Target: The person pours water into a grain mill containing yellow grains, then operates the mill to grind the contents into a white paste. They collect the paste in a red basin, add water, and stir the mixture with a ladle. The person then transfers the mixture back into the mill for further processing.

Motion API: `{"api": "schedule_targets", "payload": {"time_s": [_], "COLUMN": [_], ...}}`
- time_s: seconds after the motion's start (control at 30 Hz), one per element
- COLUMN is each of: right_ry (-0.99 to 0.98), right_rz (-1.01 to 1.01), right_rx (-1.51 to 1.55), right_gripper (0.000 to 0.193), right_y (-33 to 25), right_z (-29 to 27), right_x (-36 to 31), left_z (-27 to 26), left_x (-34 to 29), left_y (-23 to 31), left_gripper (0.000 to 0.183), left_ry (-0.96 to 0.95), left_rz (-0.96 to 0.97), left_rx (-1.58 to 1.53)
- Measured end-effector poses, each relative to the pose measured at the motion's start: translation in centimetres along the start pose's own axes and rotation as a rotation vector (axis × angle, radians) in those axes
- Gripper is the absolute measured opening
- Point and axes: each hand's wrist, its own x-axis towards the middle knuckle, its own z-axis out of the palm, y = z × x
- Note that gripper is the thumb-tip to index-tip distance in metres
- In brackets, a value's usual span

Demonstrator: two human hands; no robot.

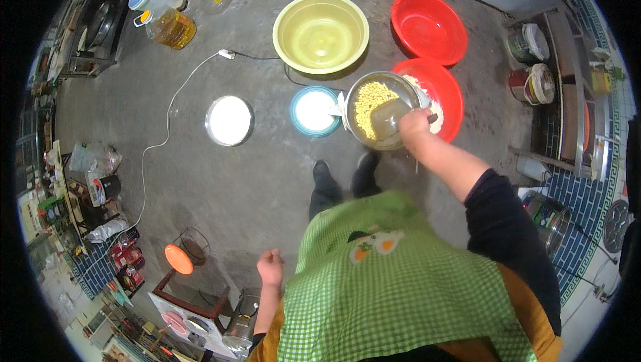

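My right hand (415, 126) is closed round the handle of a grey-brown scoop (389, 119). The scoop's wide end rests over small yellow kernels or beans (368, 100) in a round metal pot (355, 130). White cloths (340, 112) sit at the pot's sides. Against the pot's right side stands a red basin (454, 105) with pale, crumbly stuff in it, partly hidden by the pot and my hand. My left hand (270, 268) hangs low beside my green checked apron (380, 282), fingers curled in and nothing seen in them.
Left of the pot stand a blue-rimmed round container (294, 114) and a round dish of white stuff (229, 120). Behind are a yellow basin (284, 48) and another red basin (431, 25). A white cord (167, 118) crosses the floor. Shelves (567, 88) with buckets line the right.
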Motion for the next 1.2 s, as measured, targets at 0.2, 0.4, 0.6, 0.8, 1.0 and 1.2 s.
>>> {"api": "schedule_targets", "payload": {"time_s": [0.2,0.4,0.6,0.8,1.0,1.2], "right_ry": [0.063,-0.055,-0.147,0.215,0.201,0.157], "right_rz": [0.073,0.011,-0.065,0.158,0.241,0.181], "right_rx": [0.470,0.784,0.825,0.727,0.701,0.750], "right_gripper": [0.035,0.038,0.047,0.068,0.061,0.059], "right_y": [0.4,1.7,1.8,-1.1,-7.1,-4.2], "right_z": [4.7,4.9,1.6,3.6,5.1,6.7], "right_x": [-1.2,-2.9,-4.1,-4.1,-2.1,-4.9], "left_z": [0.9,1.4,0.7,-0.3,-1.0,-2.2], "left_x": [-1.4,-1.6,-1.2,-0.6,0.1,1.4], "left_y": [-0.5,-0.9,-0.3,-0.5,-0.9,0.3], "left_gripper": [0.011,0.012,0.011,0.009,0.011,0.011], "left_ry": [0.014,-0.019,-0.019,-0.027,-0.064,-0.074], "left_rz": [-0.004,-0.035,-0.029,-0.035,-0.040,-0.030], "left_rx": [-0.053,-0.064,-0.067,-0.059,0.005,0.042]}}
